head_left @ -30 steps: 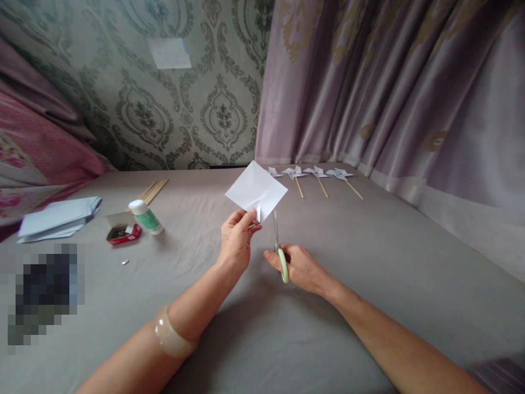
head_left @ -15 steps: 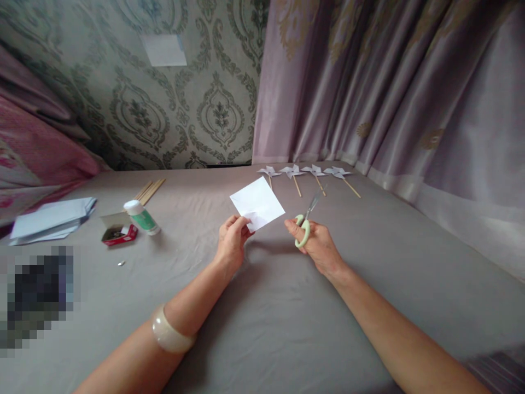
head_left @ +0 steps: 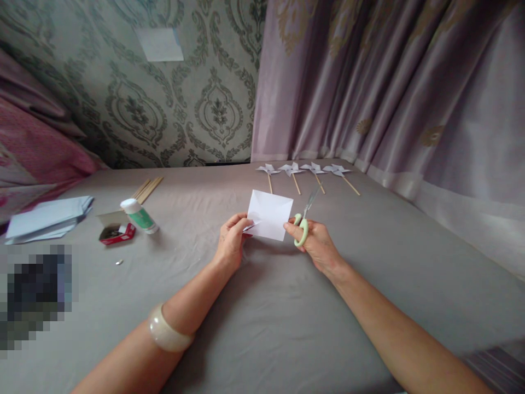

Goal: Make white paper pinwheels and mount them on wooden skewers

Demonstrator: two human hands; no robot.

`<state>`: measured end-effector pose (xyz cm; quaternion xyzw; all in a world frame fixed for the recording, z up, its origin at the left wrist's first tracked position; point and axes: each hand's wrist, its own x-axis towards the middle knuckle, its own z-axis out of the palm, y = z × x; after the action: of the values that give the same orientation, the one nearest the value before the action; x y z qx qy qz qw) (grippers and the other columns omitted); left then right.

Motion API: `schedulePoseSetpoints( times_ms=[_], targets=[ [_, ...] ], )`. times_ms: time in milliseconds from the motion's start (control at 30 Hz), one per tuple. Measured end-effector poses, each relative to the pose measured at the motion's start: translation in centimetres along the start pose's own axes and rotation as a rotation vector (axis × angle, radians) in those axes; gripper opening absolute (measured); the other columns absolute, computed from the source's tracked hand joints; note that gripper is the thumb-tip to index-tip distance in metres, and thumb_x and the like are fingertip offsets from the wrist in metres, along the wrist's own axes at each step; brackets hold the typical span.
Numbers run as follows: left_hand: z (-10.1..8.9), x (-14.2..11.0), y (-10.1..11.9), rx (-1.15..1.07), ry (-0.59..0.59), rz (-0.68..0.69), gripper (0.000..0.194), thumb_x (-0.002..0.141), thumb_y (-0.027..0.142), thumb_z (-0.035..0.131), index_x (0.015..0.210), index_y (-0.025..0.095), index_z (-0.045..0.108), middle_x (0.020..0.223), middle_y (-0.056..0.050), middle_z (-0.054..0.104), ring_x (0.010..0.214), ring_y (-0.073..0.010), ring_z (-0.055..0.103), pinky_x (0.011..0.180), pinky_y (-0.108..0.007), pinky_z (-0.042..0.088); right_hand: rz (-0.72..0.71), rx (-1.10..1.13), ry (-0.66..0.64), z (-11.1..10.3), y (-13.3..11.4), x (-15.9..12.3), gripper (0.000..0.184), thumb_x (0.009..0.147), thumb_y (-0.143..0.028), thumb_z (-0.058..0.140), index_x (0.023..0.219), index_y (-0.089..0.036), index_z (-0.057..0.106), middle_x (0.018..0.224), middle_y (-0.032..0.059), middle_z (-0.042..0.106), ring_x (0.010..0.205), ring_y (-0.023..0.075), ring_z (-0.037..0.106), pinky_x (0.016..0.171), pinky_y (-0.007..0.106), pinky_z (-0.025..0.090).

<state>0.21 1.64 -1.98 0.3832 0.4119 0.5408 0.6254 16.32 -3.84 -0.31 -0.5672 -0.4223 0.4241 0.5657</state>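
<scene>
A square of white paper [head_left: 270, 213] with faint crease lines and a slit near its lower left corner is held up over the grey cloth. My left hand [head_left: 234, 238] pinches that lower left corner between thumb and fingers. Scissors [head_left: 303, 230] with pale green handles hang on my right hand [head_left: 318, 243], blades pointing up and away. The right thumb, through a handle loop, reaches the paper's right edge. Beyond the hands, several paper pinwheels [head_left: 292, 169] on wooden sticks lie in a row.
To the left are a glue stick [head_left: 141, 216] with a white cap, a red box [head_left: 117, 234] of small items, and a small metallic piece [head_left: 118, 262]. Wooden sticks [head_left: 148, 190] and a paper stack [head_left: 47, 217] lie farther off. Curtains [head_left: 311, 82] hang along the right side.
The paper has turned from a diamond position to a nearly level one and shifted right, so its right edge now meets my right thumb. The scissors stay in my right hand.
</scene>
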Motion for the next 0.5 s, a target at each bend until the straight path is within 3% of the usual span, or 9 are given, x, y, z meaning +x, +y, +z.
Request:
schedulePoseSetpoints(
  times_ms=[167, 500],
  targets=[
    [0.0, -0.1, -0.2, -0.005, -0.045, -0.018, 0.017, 0.056, 0.026, 0.067, 0.071, 0.017, 0.068, 0.071, -0.002, 0.065, 0.065, -0.0140, 0.056, 0.056, -0.022, 0.041, -0.009, 0.027, -0.025, 0.0, 0.3, 0.0, 0.034, 0.055, -0.043, 0.072, 0.057, -0.018, 0.049, 0.049, -0.0089, 0.034, 0.046, 0.0056, 0.028, 0.044, 0.023, 0.025],
    [0.2, -0.4, -0.5, -0.086, -0.132, -0.084, 0.028, 0.057, 0.029, 0.077, 0.080, 0.015, 0.069, 0.082, -0.003, 0.066, 0.065, -0.0090, 0.055, 0.058, -0.019, 0.041, -0.053, 0.118, 0.052, 0.0, 1.2, 0.5, 0.036, 0.055, -0.041, 0.075, 0.057, -0.019, 0.046, 0.048, -0.0098, 0.034, 0.044, 0.0045, 0.025, 0.042, 0.023, 0.021]
  ],
)
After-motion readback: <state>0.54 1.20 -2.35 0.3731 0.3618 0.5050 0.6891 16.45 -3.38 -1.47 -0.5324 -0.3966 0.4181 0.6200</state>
